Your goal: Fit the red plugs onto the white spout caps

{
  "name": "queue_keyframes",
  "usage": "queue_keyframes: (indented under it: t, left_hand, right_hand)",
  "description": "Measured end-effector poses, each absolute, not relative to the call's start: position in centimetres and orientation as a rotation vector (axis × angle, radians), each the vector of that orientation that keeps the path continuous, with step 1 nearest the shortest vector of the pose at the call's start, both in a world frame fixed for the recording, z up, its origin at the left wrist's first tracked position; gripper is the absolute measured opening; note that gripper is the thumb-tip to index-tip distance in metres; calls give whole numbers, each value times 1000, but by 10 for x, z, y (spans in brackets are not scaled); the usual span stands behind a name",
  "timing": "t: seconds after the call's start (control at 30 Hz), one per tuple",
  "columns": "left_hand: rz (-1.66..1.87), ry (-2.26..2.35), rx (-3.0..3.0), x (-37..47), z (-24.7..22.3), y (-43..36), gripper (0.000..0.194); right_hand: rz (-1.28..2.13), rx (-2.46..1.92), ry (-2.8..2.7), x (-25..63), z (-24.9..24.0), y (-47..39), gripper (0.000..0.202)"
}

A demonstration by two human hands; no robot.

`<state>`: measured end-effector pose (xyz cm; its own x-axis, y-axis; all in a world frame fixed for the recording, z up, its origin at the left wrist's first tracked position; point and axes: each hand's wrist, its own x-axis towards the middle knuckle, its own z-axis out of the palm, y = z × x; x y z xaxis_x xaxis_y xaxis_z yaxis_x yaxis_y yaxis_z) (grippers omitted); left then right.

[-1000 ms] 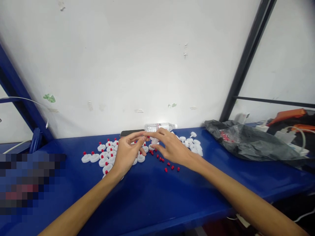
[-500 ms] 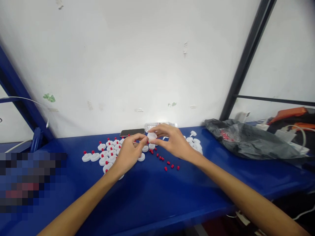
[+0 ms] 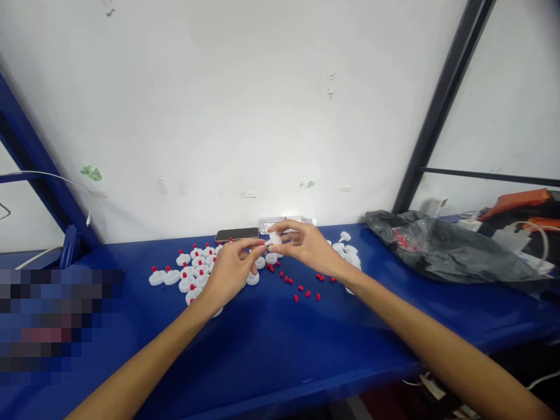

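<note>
Between my two hands, above the blue table [image 3: 262, 350], is a white cap [image 3: 275, 238] with its nozzle pointing left. My right hand [image 3: 308, 248] grips its round base between thumb and fingers. My left hand [image 3: 234, 265] is closed at the nozzle tip; whether a red piece is between its fingertips is hidden. Several white caps with red tips [image 3: 186, 284] stand at the left, partly behind my left hand. Several small red tips [image 3: 301, 287] lie loose below my right hand. White caps without red tips [image 3: 350, 252] are heaped to its right.
A phone [image 3: 237, 234] and a clear bottle [image 3: 284, 224] lie by the wall. At the right, a dark plastic bag [image 3: 446, 251] holds a clear bag of red pieces [image 3: 406, 239]. Metal posts [image 3: 437, 111] rise at both sides.
The white cap has turned from showing its round face to lying sideways, nozzle to the left. My hands have barely moved, and the whole view has shifted slightly.
</note>
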<state>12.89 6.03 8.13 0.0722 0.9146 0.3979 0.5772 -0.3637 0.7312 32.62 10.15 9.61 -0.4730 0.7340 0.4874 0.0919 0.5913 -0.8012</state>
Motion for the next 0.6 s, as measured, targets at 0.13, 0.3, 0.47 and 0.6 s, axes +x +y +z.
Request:
queue_keyframes:
  t: [0.13,0.3,0.47,0.6]
  left_hand:
    - [1124,1587,2602,122,69,64,31]
    - [1102,1669,2763,117,72,58,30]
    - [1156,1545,2692,117,74,54,29]
    - [1207,1476,2679,118,72,55,26]
  right_hand:
    - [1077,-650,-1909,328,100,101,39]
    - [1150,-634,-1860,326,100,97,43]
    - [1099,-564,-1881,323,93,99,42]
    - [1069,-542,-1877,322,89,100,42]
